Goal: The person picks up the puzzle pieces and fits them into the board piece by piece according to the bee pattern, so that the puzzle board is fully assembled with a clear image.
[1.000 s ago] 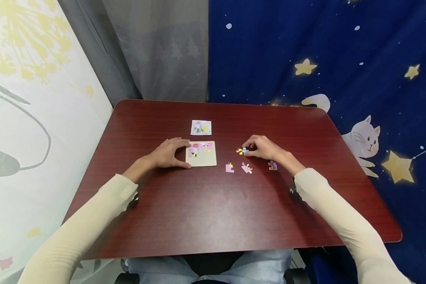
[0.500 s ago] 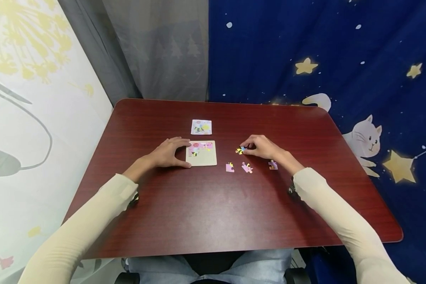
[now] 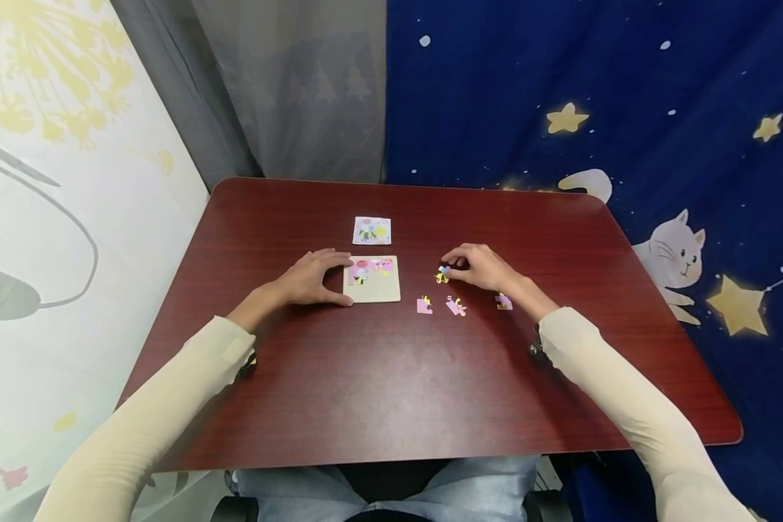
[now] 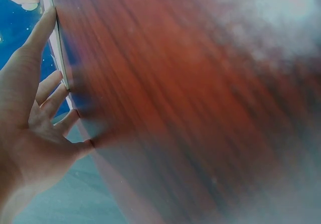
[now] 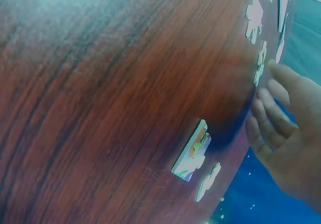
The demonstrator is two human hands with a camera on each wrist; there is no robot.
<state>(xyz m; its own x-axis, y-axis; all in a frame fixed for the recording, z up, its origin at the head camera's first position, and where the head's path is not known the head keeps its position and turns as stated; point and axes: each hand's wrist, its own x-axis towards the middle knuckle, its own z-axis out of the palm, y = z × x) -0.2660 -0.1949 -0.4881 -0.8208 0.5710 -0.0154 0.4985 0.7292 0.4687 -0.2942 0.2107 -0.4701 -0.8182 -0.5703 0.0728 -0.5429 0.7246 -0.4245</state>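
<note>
My left hand [image 3: 313, 277] is at the left edge of a pale square puzzle board [image 3: 373, 290], thumb and fingers spread and touching its side. Some pink pieces with a bee picture fill the board's upper part. My right hand [image 3: 484, 267] pinches a yellow and blue puzzle piece [image 3: 442, 275] by thumb and fingertips, right of the board. In the right wrist view that puzzle piece [image 5: 260, 66] shows edge-on by the thumb. Loose pink-purple puzzle pieces lie nearer me: one piece [image 3: 424, 305], a second piece [image 3: 456, 307], and a third piece [image 3: 504, 301] partly behind my right wrist.
A picture card [image 3: 372, 231] with a bee lies beyond the board. The dark red table [image 3: 391, 391] has rounded corners. In the right wrist view, a flat puzzle piece [image 5: 208, 182] lies past a colourful puzzle piece [image 5: 192, 152]. A blue curtain [image 3: 483, 94] hangs behind.
The piece in my right hand has turned from lying sideways to more upright in the head view, and shifted slightly left. My left hand stays at the board.
</note>
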